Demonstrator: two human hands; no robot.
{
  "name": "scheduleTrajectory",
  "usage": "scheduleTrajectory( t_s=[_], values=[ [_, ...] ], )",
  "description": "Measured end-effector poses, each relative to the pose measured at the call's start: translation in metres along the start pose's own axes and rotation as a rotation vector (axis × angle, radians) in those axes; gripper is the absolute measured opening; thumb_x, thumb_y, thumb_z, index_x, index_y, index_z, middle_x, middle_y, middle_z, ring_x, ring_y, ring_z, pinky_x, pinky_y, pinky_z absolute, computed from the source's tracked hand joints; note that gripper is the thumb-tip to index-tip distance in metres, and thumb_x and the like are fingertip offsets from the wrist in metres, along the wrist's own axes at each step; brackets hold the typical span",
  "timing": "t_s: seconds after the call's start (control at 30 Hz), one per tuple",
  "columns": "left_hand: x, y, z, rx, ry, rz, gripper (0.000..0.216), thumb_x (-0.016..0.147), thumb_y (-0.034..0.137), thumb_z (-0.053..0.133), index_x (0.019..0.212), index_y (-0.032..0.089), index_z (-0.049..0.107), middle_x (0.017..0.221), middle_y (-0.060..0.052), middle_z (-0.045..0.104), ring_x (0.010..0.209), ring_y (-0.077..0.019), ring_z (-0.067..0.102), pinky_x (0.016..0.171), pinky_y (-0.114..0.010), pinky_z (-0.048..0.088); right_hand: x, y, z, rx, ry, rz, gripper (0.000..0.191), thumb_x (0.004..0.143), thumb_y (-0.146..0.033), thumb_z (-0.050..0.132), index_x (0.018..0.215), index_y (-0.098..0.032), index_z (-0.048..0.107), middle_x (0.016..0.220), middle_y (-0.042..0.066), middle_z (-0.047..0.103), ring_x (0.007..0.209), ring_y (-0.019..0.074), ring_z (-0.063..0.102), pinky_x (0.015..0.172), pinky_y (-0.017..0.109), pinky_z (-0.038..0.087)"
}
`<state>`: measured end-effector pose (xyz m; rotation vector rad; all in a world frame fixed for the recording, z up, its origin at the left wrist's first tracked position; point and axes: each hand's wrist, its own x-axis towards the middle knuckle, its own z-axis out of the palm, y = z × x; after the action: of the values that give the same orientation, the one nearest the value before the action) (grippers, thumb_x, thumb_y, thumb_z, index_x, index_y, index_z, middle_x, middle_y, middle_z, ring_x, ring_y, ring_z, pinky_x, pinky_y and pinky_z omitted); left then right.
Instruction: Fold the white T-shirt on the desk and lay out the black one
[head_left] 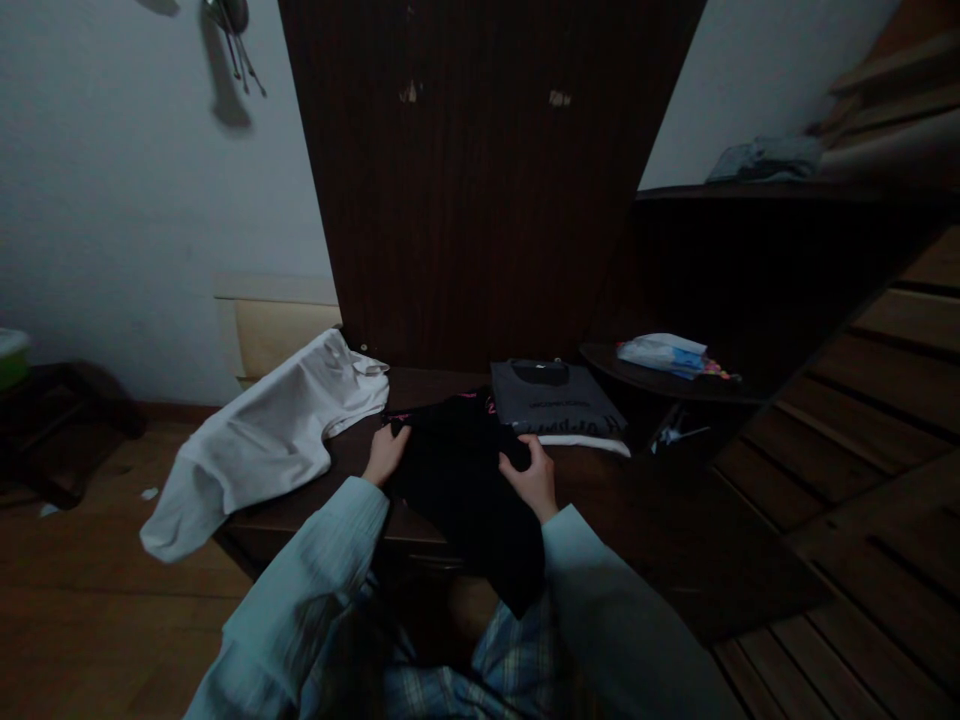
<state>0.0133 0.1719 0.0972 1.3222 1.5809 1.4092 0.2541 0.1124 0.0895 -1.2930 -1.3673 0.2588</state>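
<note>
A black garment (465,480) with pink marks along its top edge lies partly on the dark wooden desk, its lower end hanging over the front edge toward my lap. My left hand (386,453) grips its left side, thumb on top. On its right side, my right hand (531,475) pinches the cloth between thumb and fingers. To the left, a white garment (277,430) is spread loosely and droops past the desk's corner. Behind my right hand is a folded grey T-shirt (555,395) with dark lettering, lying on something white.
At right, a corner shelf (675,392) holds a blue and white packet (664,354). Folded cloth (769,158) lies on the shelf above. Slatted wood (885,430) borders the right side. A dark stool (64,420) with a green container (11,358) stands far left.
</note>
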Motion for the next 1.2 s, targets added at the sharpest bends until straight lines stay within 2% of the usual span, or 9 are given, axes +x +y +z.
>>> scheduleTrajectory(
  t_s=[0.13, 0.33, 0.4, 0.57, 0.67, 0.8, 0.87, 1.03, 1.2],
  values=[
    [0.006, -0.008, -0.004, -0.143, 0.150, -0.110, 0.025, 0.070, 0.036, 0.041, 0.069, 0.014, 0.054, 0.063, -0.003, 0.056, 0.060, -0.0166, 0.054, 0.057, -0.028, 0.045, 0.007, 0.006, -0.008, 0.151, 0.251, 0.198, 0.025, 0.055, -0.037, 0.056, 0.071, -0.019, 0.050, 0.064, -0.003, 0.052, 0.064, 0.0133, 0.048, 0.063, 0.026, 0.039],
    [0.006, -0.008, -0.003, -0.234, 0.190, -0.115, 0.031, 0.066, 0.031, 0.053, 0.092, 0.015, 0.052, 0.084, -0.005, 0.060, 0.082, -0.0182, 0.058, 0.078, -0.032, 0.046, 0.022, 0.027, -0.026, 0.576, 0.556, 0.678, 0.021, 0.057, -0.037, 0.048, 0.065, -0.017, 0.049, 0.057, -0.003, 0.049, 0.057, 0.0115, 0.046, 0.056, 0.024, 0.038],
    [0.003, -0.005, -0.005, -0.056, 0.281, 0.032, 0.036, 0.066, 0.027, 0.054, 0.100, 0.015, 0.050, 0.096, -0.009, 0.058, 0.095, -0.0214, 0.054, 0.087, -0.037, 0.041, 0.024, 0.031, -0.032, 0.641, 0.611, 0.794, 0.019, 0.058, -0.035, 0.046, 0.061, -0.017, 0.050, 0.054, -0.003, 0.049, 0.055, 0.0117, 0.046, 0.054, 0.025, 0.038],
    [-0.022, 0.009, -0.005, 0.317, 0.355, 0.678, 0.034, 0.072, 0.016, 0.047, 0.106, 0.015, 0.048, 0.112, -0.013, 0.050, 0.110, -0.0239, 0.044, 0.096, -0.043, 0.033, 0.026, 0.031, -0.033, 0.569, 0.683, 0.722, 0.018, 0.057, -0.035, 0.048, 0.057, -0.017, 0.050, 0.053, -0.002, 0.052, 0.058, 0.0129, 0.049, 0.056, 0.025, 0.040],
    [-0.049, 0.027, 0.007, 0.383, 0.103, 0.902, 0.032, 0.072, 0.009, 0.043, 0.101, 0.017, 0.051, 0.116, -0.011, 0.048, 0.112, -0.0224, 0.043, 0.095, -0.041, 0.035, 0.026, 0.030, -0.030, 0.552, 0.685, 0.705, 0.020, 0.056, -0.037, 0.048, 0.055, -0.017, 0.050, 0.052, -0.002, 0.052, 0.059, 0.0134, 0.049, 0.057, 0.025, 0.040],
    [-0.081, 0.061, 0.033, 0.536, -0.566, 1.138, 0.057, 0.066, 0.001, 0.039, 0.120, 0.019, 0.042, 0.127, -0.008, 0.044, 0.119, -0.0189, 0.036, 0.098, -0.036, 0.033, 0.026, 0.031, -0.029, 0.534, 0.687, 0.702, 0.021, 0.056, -0.038, 0.048, 0.058, -0.018, 0.051, 0.054, -0.002, 0.052, 0.060, 0.0135, 0.050, 0.058, 0.026, 0.040],
    [-0.090, 0.074, 0.044, 0.680, -0.794, 1.153, 0.061, 0.066, 0.005, 0.044, 0.125, 0.018, 0.037, 0.123, -0.009, 0.049, 0.114, -0.0205, 0.042, 0.093, -0.036, 0.037, 0.026, 0.033, -0.029, 0.540, 0.673, 0.720, 0.020, 0.056, -0.037, 0.048, 0.059, -0.017, 0.051, 0.054, -0.002, 0.052, 0.058, 0.0130, 0.049, 0.057, 0.026, 0.039],
    [-0.107, 0.083, 0.043, 1.001, -1.049, 1.066, 0.027, 0.065, 0.017, 0.055, 0.092, 0.015, 0.056, 0.086, -0.009, 0.063, 0.082, -0.0211, 0.058, 0.075, -0.033, 0.043, 0.027, 0.040, -0.030, 0.536, 0.682, 0.722, 0.017, 0.058, -0.035, 0.046, 0.057, -0.018, 0.049, 0.054, -0.003, 0.051, 0.059, 0.0126, 0.049, 0.059, 0.025, 0.040],
    [-0.124, 0.080, -0.006, 1.100, -1.144, 0.911, 0.017, 0.063, 0.014, 0.056, 0.080, 0.018, 0.056, 0.073, -0.005, 0.065, 0.074, -0.0184, 0.061, 0.077, -0.032, 0.041, 0.029, 0.048, -0.031, 0.568, 0.702, 0.739, 0.016, 0.059, -0.033, 0.044, 0.058, -0.018, 0.049, 0.054, -0.003, 0.051, 0.057, 0.0120, 0.048, 0.056, 0.024, 0.041]
  ],
)
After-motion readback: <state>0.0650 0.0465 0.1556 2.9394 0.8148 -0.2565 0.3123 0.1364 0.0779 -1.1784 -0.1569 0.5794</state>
